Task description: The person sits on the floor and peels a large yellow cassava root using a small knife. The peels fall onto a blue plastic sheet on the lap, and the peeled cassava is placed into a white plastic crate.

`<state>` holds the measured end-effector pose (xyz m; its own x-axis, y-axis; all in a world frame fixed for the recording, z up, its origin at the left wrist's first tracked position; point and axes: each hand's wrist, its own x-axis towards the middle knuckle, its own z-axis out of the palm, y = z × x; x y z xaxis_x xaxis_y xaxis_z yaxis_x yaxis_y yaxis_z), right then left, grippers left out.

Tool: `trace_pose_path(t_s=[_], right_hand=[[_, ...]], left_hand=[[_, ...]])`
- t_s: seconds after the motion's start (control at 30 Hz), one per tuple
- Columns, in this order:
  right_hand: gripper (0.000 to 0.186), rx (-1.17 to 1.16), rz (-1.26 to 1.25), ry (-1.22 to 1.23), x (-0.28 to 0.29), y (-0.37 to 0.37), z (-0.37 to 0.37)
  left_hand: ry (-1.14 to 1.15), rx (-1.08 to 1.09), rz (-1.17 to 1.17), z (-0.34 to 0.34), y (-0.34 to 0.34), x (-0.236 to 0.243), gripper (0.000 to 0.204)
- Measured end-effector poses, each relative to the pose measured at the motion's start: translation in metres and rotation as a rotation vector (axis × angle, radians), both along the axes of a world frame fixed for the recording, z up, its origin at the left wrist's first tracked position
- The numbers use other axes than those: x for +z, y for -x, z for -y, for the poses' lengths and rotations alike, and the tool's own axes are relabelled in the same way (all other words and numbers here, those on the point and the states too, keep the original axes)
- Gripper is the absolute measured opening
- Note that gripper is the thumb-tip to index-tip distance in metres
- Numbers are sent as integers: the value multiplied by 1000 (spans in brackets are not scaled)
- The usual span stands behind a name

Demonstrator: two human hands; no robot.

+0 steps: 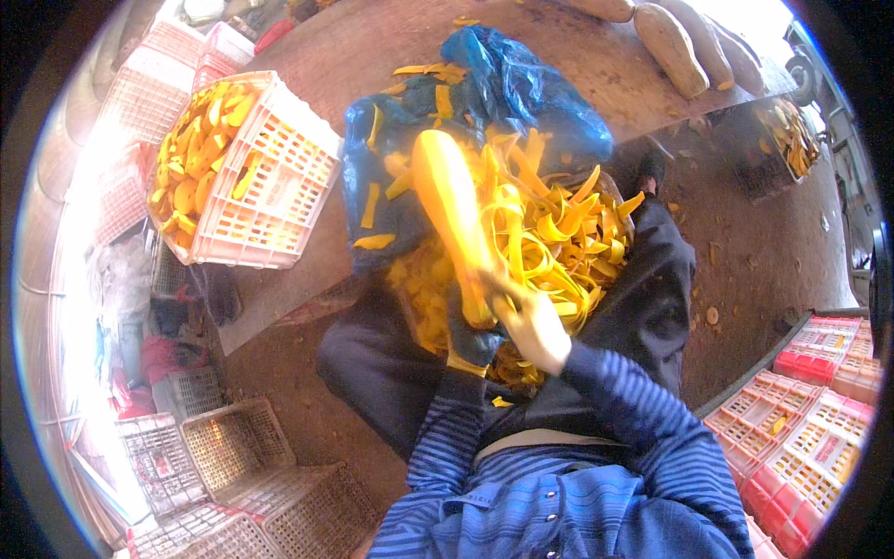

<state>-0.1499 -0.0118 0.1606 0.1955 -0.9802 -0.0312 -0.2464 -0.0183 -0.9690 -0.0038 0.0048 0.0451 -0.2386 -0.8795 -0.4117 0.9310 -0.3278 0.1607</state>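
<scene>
Plainly, long orange squash [445, 191], near end held in left fingers [473, 341] (gloved), right fingers [508, 300] at its side, grip unclear.

Bright light [84, 140] flooding in at left, brown floor [745, 252] spreading rightward, broad brown surface [577, 56] stretching across the top

Left hand [474, 339] holds a long yellow squash [449, 200] over peelings [585, 244], right hand [533, 326] at its near end

Brown tabletop [570, 51], crumpled blue plastic bag [535, 79] on it, orange scrap [465, 21], long tan gourds [670, 51]
</scene>
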Motion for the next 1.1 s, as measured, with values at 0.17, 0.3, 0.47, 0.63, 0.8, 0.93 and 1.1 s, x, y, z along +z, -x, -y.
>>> trace_pose_path(t_s=[0.17, 0.3, 0.47, 0.63, 0.8, 0.93, 1.1], right_hand=[[50, 221, 26, -240, 27, 37, -87], [55, 164, -29, -265, 18, 57, -80], [53, 55, 132, -50, 25, 63, -47], [45, -53, -11, 99, 38, 28, 11], [53, 110, -352, -195, 2, 33, -28], [49, -53, -125, -49, -26, 47, -64], [44, -156, 248, 55, -13, 13, 13]], left_hand=[[60, -81, 87, 46, 4, 31, 64], [118, -176, 284, 118, -15, 65, 65], [77, -200, 406, 167, -15, 79, 73], [173, -146, 484, 178, -8, 85, 60], [48, -179, 601, 195, -10, 93, 49], [97, -116, 577, 199, -22, 87, 64], [118, -111, 600, 195, -32, 76, 58]])
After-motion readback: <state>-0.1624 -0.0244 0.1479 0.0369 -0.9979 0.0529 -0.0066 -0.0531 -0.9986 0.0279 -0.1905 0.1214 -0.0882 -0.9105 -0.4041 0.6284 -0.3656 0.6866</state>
